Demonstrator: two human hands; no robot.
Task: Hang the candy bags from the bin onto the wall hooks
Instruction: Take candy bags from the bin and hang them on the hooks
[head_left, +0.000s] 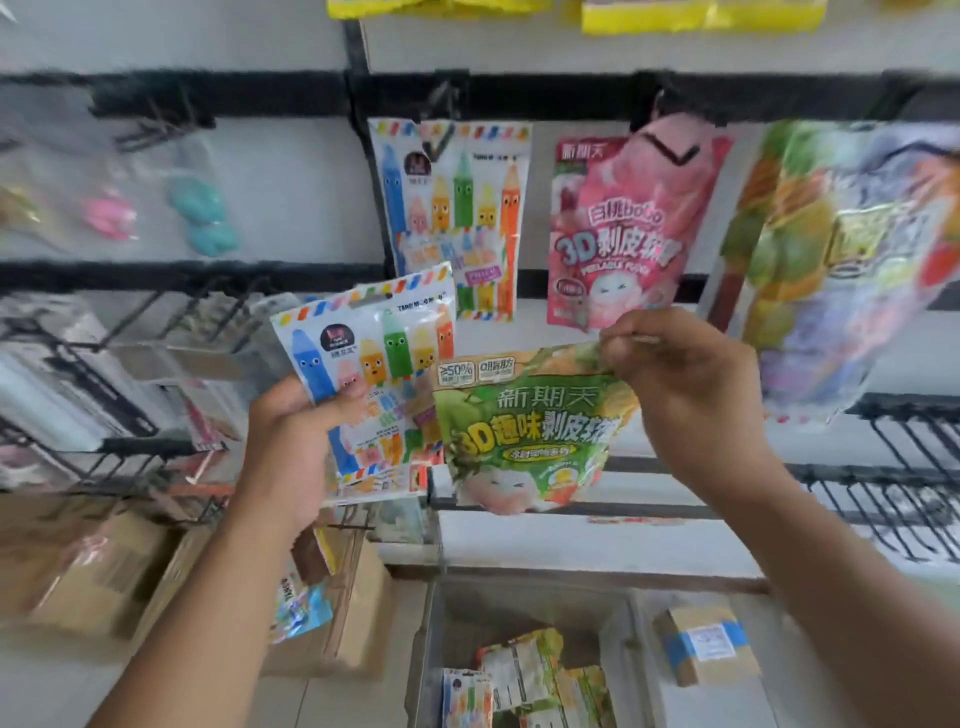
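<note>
Clear plastic bin — candy bags lie inside.

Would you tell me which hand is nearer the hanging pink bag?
Right. The right hand, pinching the green bag, sits just below the pink bag; the left hand, gripping the crayon bag, is farther down-left.

- Yellow bags: cut by the top edge, only the lower hems showing.
- Clear packets, left wall: blurred; pink and teal contents unidentifiable.
- Multicolour bag, far right: smeared, print illegible.
- Bin: near part lost below the bottom edge.
- Crayon-print bag: lower left corner covered by the left hand.
- Green bag: top right corner hidden inside the pinch of the right hand.
</note>
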